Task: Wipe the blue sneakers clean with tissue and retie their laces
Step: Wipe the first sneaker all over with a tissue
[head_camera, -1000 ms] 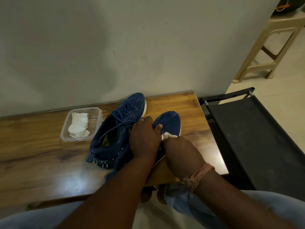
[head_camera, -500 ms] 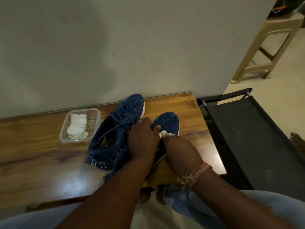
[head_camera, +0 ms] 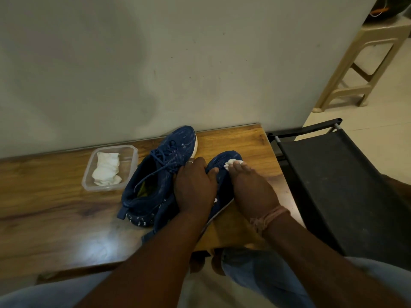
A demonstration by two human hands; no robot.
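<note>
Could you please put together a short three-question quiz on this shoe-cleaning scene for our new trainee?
1. True or false: the right hand presses a wad of tissue on the toe of the right-side sneaker.
2. Where are the spare tissues? A) in the clear plastic container B) loose on the wooden table C) on the black chair
3. Fill in: the left hand steadies the sneaker being wiped while the other sneaker lies to its ____.

Key: 1 true; 2 A; 3 left.
</note>
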